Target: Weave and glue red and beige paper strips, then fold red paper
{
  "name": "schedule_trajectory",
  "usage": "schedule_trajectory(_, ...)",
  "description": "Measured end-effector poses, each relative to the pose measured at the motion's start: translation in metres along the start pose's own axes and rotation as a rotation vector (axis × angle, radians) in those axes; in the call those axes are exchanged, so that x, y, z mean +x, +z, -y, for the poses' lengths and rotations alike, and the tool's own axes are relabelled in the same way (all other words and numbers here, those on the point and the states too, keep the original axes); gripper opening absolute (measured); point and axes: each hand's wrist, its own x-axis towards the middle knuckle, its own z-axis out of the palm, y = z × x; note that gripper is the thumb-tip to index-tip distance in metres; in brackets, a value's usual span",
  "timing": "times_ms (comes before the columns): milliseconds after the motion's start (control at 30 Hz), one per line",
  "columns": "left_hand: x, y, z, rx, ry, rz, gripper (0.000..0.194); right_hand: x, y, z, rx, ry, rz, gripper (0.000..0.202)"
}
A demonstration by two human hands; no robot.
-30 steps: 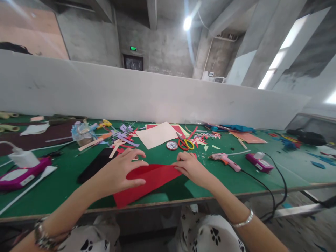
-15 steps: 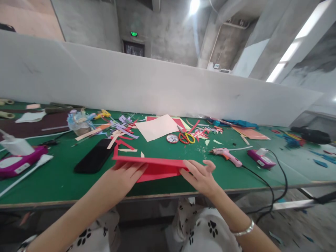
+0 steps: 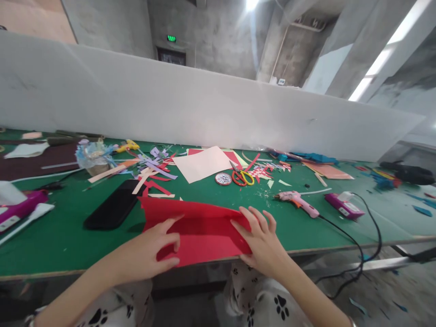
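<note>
A sheet of red paper (image 3: 207,238) lies at the table's front edge, its far part raised in a fold and its near part spread flat. My left hand (image 3: 150,250) is over the sheet's left end, fingers apart and bent, the index fingertip touching the paper near the crease. At the right end, my right hand (image 3: 264,236) has its fingers over the raised part and its thumb lower down, gripping the paper's edge. Beyond the sheet are red-and-yellow scissors (image 3: 243,177) and a small round dish (image 3: 223,179) of tiny pieces.
A black phone (image 3: 114,204) lies left of the paper. To the right are a pink glue gun (image 3: 299,202) and a purple power block (image 3: 344,205) with a black cable. Paper strips (image 3: 153,168), a pale sheet (image 3: 203,164) and a white partition (image 3: 211,111) stand farther back.
The red paper has opened out from a narrow fold, its near part now reaching the table edge. My left hand has come off the fold and spread its fingers; my right stays at its end.
</note>
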Motion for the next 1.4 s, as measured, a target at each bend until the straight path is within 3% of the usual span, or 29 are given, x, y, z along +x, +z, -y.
schedule_trajectory(133, 0.007, -0.002, -0.002, 0.070, -0.044, 0.017, 0.082, 0.002, -0.004, -0.014, 0.044, -0.017, -0.074, 0.029)
schedule_trajectory(233, 0.009, -0.006, -0.005, 0.098, -0.046, 0.053, 0.092, -0.003, -0.003, -0.023, 0.076, 0.006, -0.110, 0.024)
schedule_trajectory(300, 0.009, -0.010, -0.008, 0.104, -0.051, 0.096, 0.088, -0.004, -0.004, -0.022, 0.038, 0.029, -0.064, 0.027)
schedule_trajectory(400, 0.011, -0.016, -0.011, 0.101, -0.035, 0.157, 0.068, 0.001, -0.012, -0.014, 0.069, -0.040, 0.131, 0.038)
schedule_trajectory(533, 0.010, -0.018, -0.012, 0.117, 0.016, 0.159, 0.046, 0.017, -0.023, -0.005, 0.359, -0.156, 0.385, 0.039)
schedule_trajectory(667, 0.007, -0.016, -0.003, 0.064, 0.069, 0.098, 0.032, 0.032, -0.024, -0.014, 0.592, -0.137, 0.499, 0.029)
schedule_trajectory(800, 0.012, -0.017, 0.010, 0.025, 0.062, 0.017, 0.036, 0.044, -0.021, -0.023, 0.637, -0.118, 0.524, 0.028)
schedule_trajectory(1000, 0.035, -0.007, 0.020, 0.228, 0.104, -0.079, 0.035, 0.058, -0.010, -0.008, 0.397, -0.091, 0.459, 0.022)
schedule_trajectory(1167, 0.040, 0.016, 0.005, 0.350, 0.048, -0.209, 0.035, 0.056, 0.009, 0.010, 0.221, -0.009, 0.382, 0.012)
schedule_trajectory(1400, 0.034, 0.054, -0.021, 0.441, 0.241, -0.463, 0.042, 0.047, 0.031, 0.014, 0.285, 0.073, 0.269, 0.009)
